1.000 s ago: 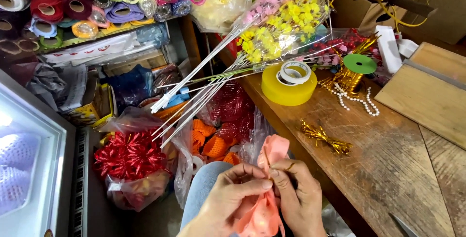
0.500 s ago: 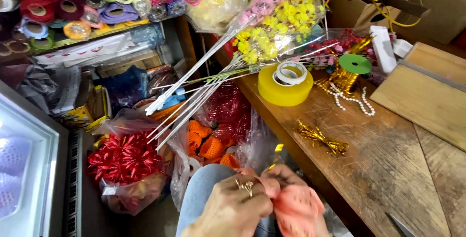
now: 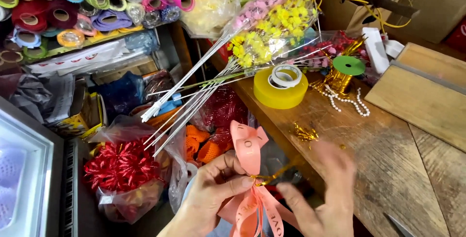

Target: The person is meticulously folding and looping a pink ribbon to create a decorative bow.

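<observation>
Pink ribbon bow (image 3: pixel 247 145), now raised above our bench (image 3: pixel 388 169), is pinched by our left hand (image 3: pixel 213 193) while our right hand (image 3: pixel 325 188), blurred, grips gold wire (image 3: pixel 276 173).

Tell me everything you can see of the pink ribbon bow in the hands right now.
The pink ribbon bow is salmon satin-looking ribbon with faint print, folded into upright loops above and tails hanging below. A thin gold tie cinches its middle. The left hand pinches the knot between thumb and fingers; the right hand, motion-blurred, holds the tie's other end. It is held in the air just off the wooden table edge.
</observation>
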